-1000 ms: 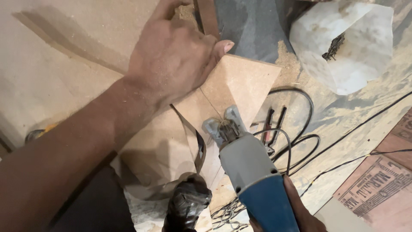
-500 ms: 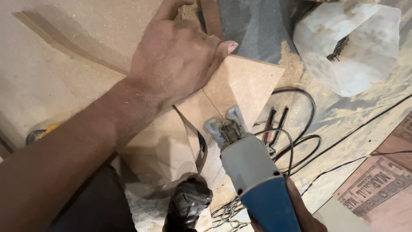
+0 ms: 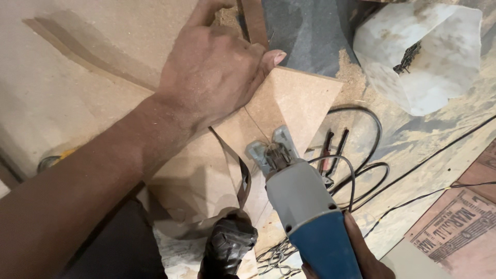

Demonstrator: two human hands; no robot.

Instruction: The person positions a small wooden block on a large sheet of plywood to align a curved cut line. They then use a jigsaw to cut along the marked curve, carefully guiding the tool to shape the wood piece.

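My left hand (image 3: 217,67) lies flat on a tan fibreboard panel (image 3: 297,101), pressing it down, thumb stretched toward the panel's far corner. My right hand (image 3: 361,253) grips the blue handle of a grey and blue jigsaw (image 3: 305,206) at the bottom of the view. The saw's metal shoe (image 3: 271,147) rests on the panel, where a thin curved pencil line runs. A cut slot in the board (image 3: 243,175) shows just left of the saw. Most of my right hand is hidden behind the tool.
A large fibreboard sheet (image 3: 77,62) fills the left. Black cables (image 3: 361,165) loop on the floor right of the panel. A crumpled translucent plastic bag (image 3: 423,57) lies top right, with sawdust beside it. A printed cardboard piece (image 3: 454,227) sits bottom right. A black knob (image 3: 230,243) is below.
The jigsaw has crept slightly forward along the panel. My left hand stays pressed on the board in much the same place.
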